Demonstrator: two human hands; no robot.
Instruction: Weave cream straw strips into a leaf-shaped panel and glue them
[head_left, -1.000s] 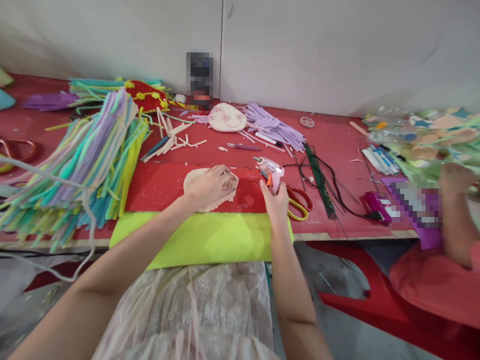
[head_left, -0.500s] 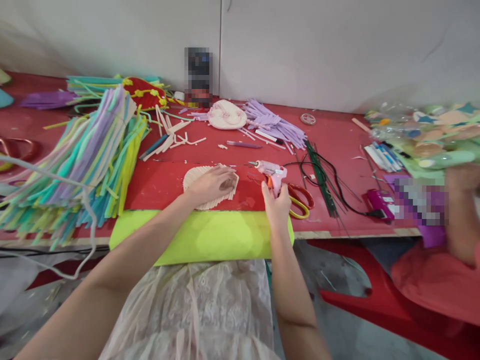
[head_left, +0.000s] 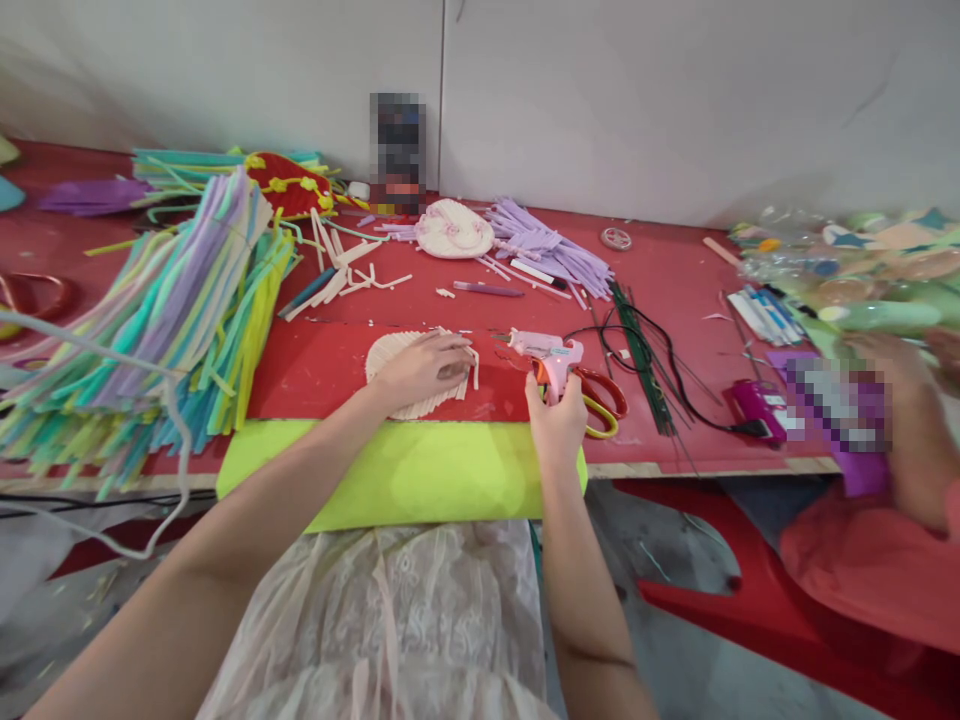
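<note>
My right hand is closed round the grip of a pink glue gun, whose nozzle points left. On the red table, a flat oval piece made of cream pipe cleaners laid side by side lies under my left hand. The left fingers are bent together at its right edge, closed on a cream pipe cleaner whose end hangs down beside the fingertips. Scissors with red and yellow handles lie just right of the glue gun, partly behind my right hand.
A thick bundle of pastel pipe cleaners is at left, near a white cable. Behind are a finished-looking cream oval and purple pipe cleaners. A black cord runs right. Another person's arm is at the far right.
The glue gun has shifted slightly right and down in my right hand, away from the oval piece. A bent cream end now shows by my left fingertips. The other person's hand has moved left.
</note>
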